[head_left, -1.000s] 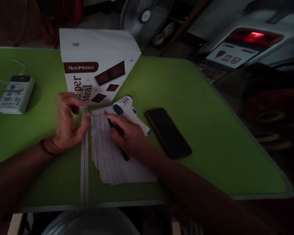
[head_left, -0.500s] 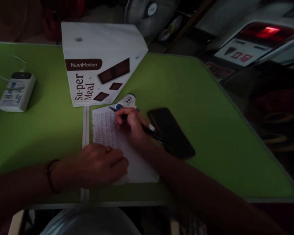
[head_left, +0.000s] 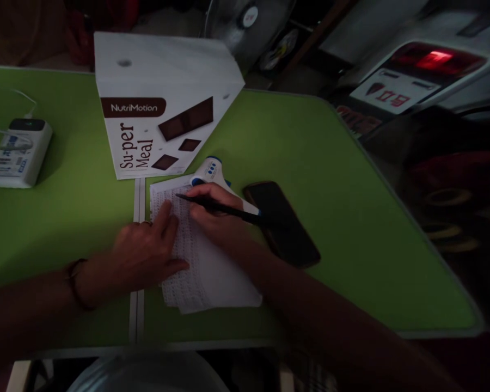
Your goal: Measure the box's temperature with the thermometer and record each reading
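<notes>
A sheet of paper (head_left: pixel 224 277) covered with rows of handwriting on its left part lies on the green table. My right hand (head_left: pixel 214 209) grips a black pen (head_left: pixel 228 209) whose tip points left over the upper rows. Flat on the sheet's left side rests my left hand (head_left: pixel 147 253), its index finger stretched toward the top and its thumb apart; it holds nothing. Just beyond my right hand is a white-and-blue handheld device (head_left: pixel 209 170), partly hidden by that hand. To its right lies a dark phone (head_left: pixel 288 226).
A white NutriMotion box (head_left: pixel 167 65) stands behind the paper. At the left is a white power bank (head_left: pixel 22 158) with a cable. The green table (head_left: pixel 351 245) has a pale seam (head_left: pixel 137 305) left of the paper. A fan (head_left: pixel 251 22) stands beyond the far edge.
My left hand has shifted left and up the page, from curled fingers to an extended index finger. My right hand has moved slightly, bringing the pen tip lower and left. The view has shifted a little.
</notes>
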The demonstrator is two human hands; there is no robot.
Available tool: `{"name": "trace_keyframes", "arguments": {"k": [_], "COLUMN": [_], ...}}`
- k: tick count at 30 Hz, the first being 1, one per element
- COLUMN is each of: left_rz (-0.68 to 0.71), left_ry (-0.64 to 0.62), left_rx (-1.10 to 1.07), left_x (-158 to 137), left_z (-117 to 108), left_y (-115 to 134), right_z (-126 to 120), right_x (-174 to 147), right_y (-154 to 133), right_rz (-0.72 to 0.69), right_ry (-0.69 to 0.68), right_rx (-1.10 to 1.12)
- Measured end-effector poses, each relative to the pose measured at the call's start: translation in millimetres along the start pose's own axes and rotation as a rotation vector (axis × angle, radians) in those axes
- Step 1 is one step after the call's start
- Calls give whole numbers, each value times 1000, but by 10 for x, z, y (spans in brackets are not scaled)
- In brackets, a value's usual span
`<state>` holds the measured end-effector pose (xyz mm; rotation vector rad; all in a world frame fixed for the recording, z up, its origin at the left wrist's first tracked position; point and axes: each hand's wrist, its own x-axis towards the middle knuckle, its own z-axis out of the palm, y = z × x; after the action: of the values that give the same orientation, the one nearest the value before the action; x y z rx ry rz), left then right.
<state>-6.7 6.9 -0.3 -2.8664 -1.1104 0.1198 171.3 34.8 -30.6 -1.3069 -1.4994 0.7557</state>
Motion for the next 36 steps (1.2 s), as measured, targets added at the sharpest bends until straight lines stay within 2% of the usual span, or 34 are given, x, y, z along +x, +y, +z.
{"name": "trace_keyframes", "arguments": {"k": [3,7,18,36], "left_rz": [8,17,59,41], "left_ry": [-68,-94,26,-57], "left_rx": [0,27,84,37], "left_x": [19,29,-10,23], "left_z": [-24,-32,70,32], "left_y": [12,49,92,73], "right_z": [19,54,61,65], "right_x": [30,64,72,70], "right_y": [33,63,59,79], "right_rz": [-21,-76,-62,-105], "right_ry": [37,50,48,25], "right_rx": [11,-36,-74,-160]}}
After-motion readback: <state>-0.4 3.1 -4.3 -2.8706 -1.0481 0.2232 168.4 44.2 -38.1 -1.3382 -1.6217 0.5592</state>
